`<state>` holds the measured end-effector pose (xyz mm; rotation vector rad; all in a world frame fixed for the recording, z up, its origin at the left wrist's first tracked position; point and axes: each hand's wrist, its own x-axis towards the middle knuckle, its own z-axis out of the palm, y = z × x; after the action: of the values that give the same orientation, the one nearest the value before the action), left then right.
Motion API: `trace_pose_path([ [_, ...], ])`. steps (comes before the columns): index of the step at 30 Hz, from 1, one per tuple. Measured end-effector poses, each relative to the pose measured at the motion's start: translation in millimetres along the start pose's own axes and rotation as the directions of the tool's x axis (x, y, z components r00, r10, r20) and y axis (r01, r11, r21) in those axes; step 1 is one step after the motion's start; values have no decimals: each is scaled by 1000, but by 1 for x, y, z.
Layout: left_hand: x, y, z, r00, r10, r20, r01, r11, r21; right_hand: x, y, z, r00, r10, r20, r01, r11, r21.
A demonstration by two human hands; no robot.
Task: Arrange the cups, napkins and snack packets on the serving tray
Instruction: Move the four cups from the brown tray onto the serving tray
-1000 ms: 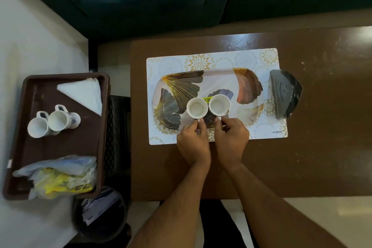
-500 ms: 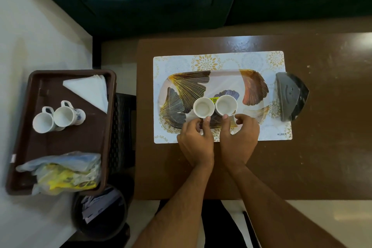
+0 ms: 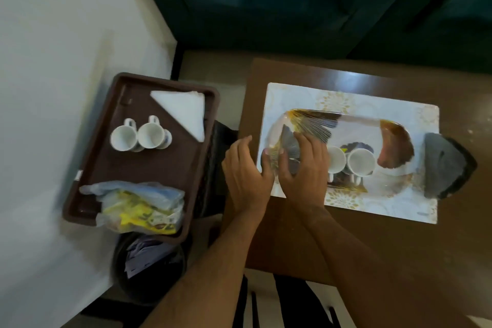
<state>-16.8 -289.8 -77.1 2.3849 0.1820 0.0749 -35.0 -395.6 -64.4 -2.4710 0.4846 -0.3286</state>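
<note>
The leaf-patterned serving tray [image 3: 356,125] lies on a pale placemat [image 3: 372,100] on the brown table. Two white cups [image 3: 360,163] stand side by side in its middle. My right hand [image 3: 303,165] hovers over the tray's left end, fingers spread, holding nothing. My left hand [image 3: 246,169] is just left of the tray, over the table's edge, also open. On the left, a brown tray [image 3: 95,168] holds two more white cups [image 3: 139,136], folded white napkins [image 3: 183,112] and a bag of yellow snack packets [image 3: 141,208].
A dark grey holder [image 3: 447,168] lies at the right end of the placemat. A black bin [image 3: 149,271] with paper sits on the floor below the brown tray. A dark teal sofa [image 3: 292,2] runs along the far side.
Both hands have let go of the two cups on the serving tray and moved left. The view has swung left, bringing the brown tray closer to centre.
</note>
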Motion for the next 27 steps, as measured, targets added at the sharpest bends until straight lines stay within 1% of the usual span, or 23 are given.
trace_pose_path([
  [2,18,-23,-24,1000,-8,-14,9,1000,28,4,-24,20,998,-26,64,26,1000,-1],
  [7,60,-81,-81,998,-26,-63,32,995,96,12,-80,70,979,-39,202,32,999,39],
  [9,75,-101,-100,996,-49,-80,58,992,111,13,-101,90,974,-57,217,47,998,51],
  [11,90,-120,-117,993,-65,-98,76,990,120,16,-122,110,970,-106,220,95,994,59],
  [13,105,-138,-132,991,-67,-118,83,987,136,18,-142,128,956,-146,254,131,989,75],
  [17,134,-162,-153,985,-100,-141,121,981,149,22,-174,157,926,-169,337,123,981,153],
  [19,147,-170,-160,981,-114,-158,137,980,143,25,-188,169,903,-179,391,112,976,189],
  [22,164,-181,-169,985,-94,-146,118,980,160,29,-202,183,860,-246,446,172,964,201],
  [24,170,-188,-173,992,-68,-102,85,982,169,31,-203,188,816,-315,485,249,948,197],
  [27,173,-195,-176,995,-89,-32,93,988,120,34,-195,191,734,-425,529,402,901,164],
])
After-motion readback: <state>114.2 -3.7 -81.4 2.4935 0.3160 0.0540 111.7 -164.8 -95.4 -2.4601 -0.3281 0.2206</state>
